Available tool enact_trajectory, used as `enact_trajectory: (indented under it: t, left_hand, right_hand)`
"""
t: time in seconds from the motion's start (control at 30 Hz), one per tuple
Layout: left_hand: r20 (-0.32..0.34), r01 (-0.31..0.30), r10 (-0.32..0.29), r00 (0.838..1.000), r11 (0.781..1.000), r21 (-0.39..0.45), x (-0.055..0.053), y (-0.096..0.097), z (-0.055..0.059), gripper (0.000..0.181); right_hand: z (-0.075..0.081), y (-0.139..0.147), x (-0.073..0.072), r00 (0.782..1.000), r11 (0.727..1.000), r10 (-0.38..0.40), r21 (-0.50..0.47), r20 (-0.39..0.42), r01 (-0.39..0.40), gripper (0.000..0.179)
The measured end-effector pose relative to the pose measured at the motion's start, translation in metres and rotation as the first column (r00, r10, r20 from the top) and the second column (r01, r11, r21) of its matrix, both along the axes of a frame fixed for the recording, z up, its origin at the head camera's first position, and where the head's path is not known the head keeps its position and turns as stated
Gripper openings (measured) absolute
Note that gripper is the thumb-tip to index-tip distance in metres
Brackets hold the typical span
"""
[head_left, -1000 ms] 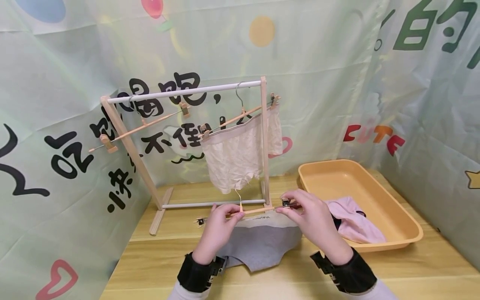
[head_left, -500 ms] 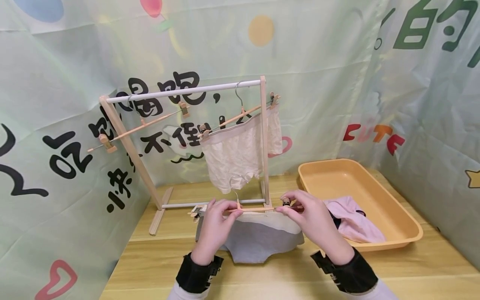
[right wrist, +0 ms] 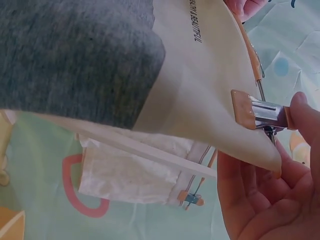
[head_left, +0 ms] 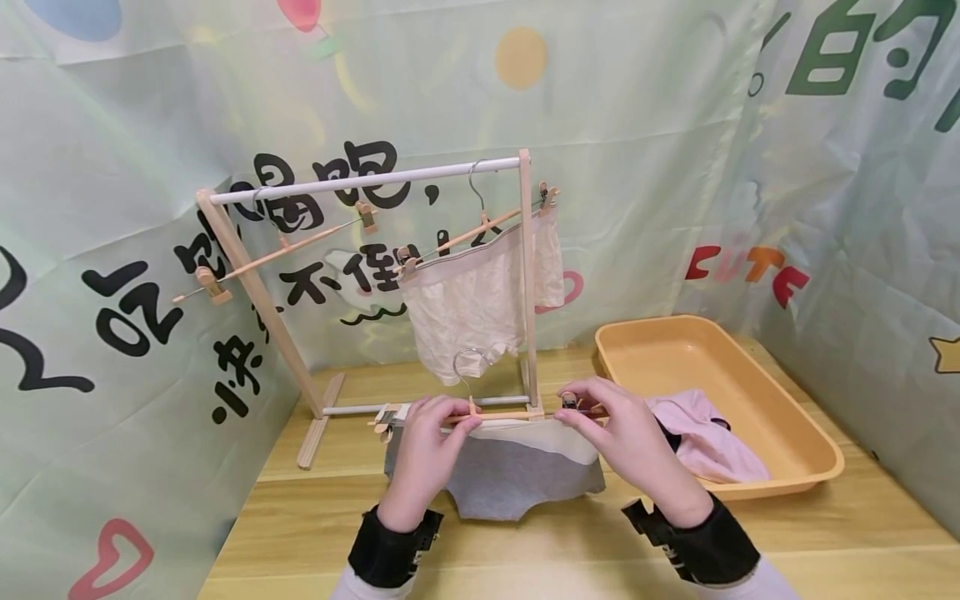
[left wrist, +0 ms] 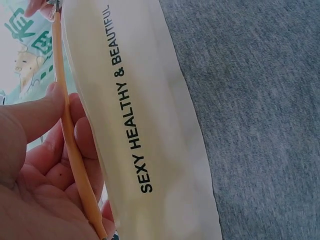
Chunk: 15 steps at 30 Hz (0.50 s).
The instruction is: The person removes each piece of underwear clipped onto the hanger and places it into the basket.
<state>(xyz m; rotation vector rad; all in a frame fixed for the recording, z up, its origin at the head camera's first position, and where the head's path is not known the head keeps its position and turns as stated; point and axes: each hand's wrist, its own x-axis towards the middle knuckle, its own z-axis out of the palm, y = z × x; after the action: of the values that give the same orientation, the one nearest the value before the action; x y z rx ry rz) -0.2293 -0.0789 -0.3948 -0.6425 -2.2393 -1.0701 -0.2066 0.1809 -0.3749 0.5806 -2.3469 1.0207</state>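
Observation:
A pair of grey underpants (head_left: pixel 525 473) with a cream waistband hangs from a clip hanger (head_left: pixel 504 415), a little above the table. My left hand (head_left: pixel 426 450) pinches the hanger's orange bar (left wrist: pixel 75 155) near its hook (head_left: pixel 467 367). At the other end, my right hand (head_left: pixel 618 429) holds the right clip (right wrist: pixel 260 112). That clip bites the cream waistband (right wrist: pixel 190 95); my thumb presses its tail and my fingers lie behind the cloth. The left clip (head_left: pixel 388 417) shows at the waistband's left end. Printed letters run along the waistband in the left wrist view.
Behind my hands stands a small wooden rack (head_left: pixel 528 317). White shorts (head_left: pixel 468 292) hang by clips at its right; a bare clip hanger (head_left: pixel 288 248) hangs at its left. An orange basin (head_left: pixel 682 358) at the right holds a pink and black garment (head_left: pixel 712 437).
My left hand has shifted slightly left with the hanger. The underpants have risen and spread out flatter, with the left clip coming into fuller view. My right hand stays nearly in place.

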Motion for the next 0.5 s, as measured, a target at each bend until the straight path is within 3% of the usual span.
enact_trajectory:
  t: [0.5]
  left_hand:
    - [0.016,-0.007,0.007,1.0,1.0,-0.008,0.0003,0.0004,-0.0001,0.006]
  right_hand:
    - [-0.003,-0.0025,-0.0026,0.996,0.999,-0.05,-0.003,-0.073,0.05,0.015]
